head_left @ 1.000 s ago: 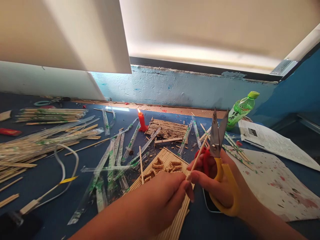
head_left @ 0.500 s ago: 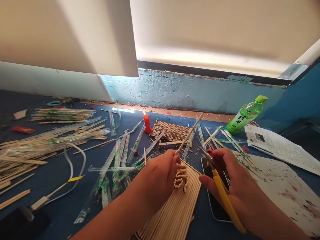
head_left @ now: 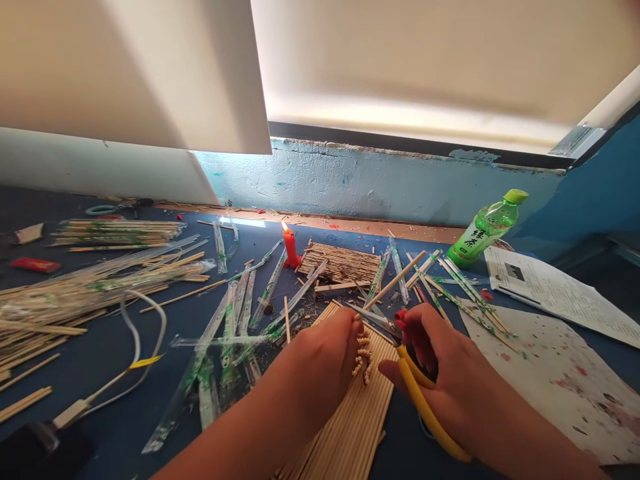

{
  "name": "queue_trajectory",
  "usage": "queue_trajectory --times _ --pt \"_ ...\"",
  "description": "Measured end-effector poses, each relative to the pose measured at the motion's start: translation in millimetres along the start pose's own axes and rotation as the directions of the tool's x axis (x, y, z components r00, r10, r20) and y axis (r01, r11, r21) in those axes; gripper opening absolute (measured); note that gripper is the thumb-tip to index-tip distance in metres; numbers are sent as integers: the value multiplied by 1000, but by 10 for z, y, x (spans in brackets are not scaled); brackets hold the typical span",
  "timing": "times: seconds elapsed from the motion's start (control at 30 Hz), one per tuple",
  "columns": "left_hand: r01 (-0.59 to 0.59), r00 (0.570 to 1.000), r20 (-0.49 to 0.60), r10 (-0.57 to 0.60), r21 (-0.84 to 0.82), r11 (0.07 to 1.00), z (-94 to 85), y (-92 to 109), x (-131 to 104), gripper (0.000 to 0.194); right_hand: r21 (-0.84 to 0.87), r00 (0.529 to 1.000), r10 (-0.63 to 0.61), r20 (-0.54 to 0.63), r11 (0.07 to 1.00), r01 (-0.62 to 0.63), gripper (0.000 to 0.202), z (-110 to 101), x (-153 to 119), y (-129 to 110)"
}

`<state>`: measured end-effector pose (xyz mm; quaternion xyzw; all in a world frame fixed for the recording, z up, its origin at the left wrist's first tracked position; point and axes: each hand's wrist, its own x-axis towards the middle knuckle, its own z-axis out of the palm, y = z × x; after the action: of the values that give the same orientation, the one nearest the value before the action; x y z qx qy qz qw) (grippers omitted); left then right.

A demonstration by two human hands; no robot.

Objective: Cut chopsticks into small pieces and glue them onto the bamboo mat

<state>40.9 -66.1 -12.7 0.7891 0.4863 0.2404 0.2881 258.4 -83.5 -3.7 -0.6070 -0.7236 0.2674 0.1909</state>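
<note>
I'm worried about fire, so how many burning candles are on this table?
1. The red candle stands toward the back of the table, just left of the dark stack of sticks and beyond the left hand. Clutter might hide another.

My dark-blue worktop (head_left: 123,443) carries a lit red candle (head_left: 289,249), a green plastic bottle (head_left: 481,233), a flat pale wooden-stick panel (head_left: 350,427) and clear green-printed plastic wrappers (head_left: 229,347).

left grip (head_left: 327,353) curled tight, right grip (head_left: 443,357) looser, thumb (head_left: 393,371) apart, forearms (head_left: 240,423) slanting inward
</note>
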Motion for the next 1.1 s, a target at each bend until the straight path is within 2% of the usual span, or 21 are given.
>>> queue_trajectory --times 0.23,0.5,0.63,0.77,1.1 --pt "-26 1000 -7 27 82 996 76 -90 -19 20 124 996 -83 -29 989 86 33 34 -25 -16" --pt "-10 999 43 7 76 997 42 -43 -15 22 73 999 8 38 997 -11 39 40 -28 -1" --pt "-28 998 65 24 64 998 36 -26 -7 22 106 1000 -6 31 994 3 35 49 -16 -33" --pt "-44 996 80 39 57 997 20 -30 -8 22 70 999 -18 40 997 15 32 50 -10 -66" --pt "24 998 59 -23 -29 999 -22 -6 -10 24 -35 999 -15 28 999 16 31 9 -48 -59"
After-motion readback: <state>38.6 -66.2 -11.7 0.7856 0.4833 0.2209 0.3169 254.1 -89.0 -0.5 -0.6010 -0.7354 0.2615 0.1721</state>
